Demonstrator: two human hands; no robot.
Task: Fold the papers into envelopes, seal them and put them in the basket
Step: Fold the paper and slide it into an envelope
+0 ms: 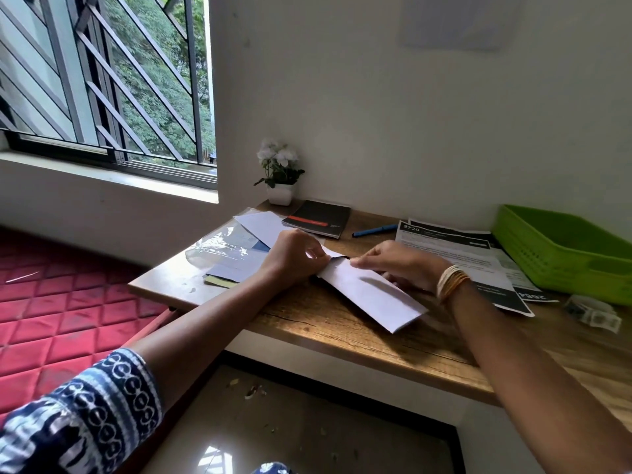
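Note:
A white envelope [372, 295] lies slanted on the wooden desk [342, 333]. My left hand [294, 258] pinches its upper left end, fingers curled at the flap. My right hand [403, 265] pinches the envelope's top edge just to the right of that, with bangles on the wrist. Printed papers [478, 261] with black bands lie to the right. A green plastic basket [564, 251] stands at the far right against the wall. More white envelopes [260, 224] lie behind my left hand.
A clear plastic sleeve [219, 249] over papers and a yellow pad covers the desk's left end. A black notebook [318, 218], a blue pen [374, 230] and a small potted flower [280, 172] stand at the back. Small sticker sheets [591, 313] lie right. A red mattress is on the left.

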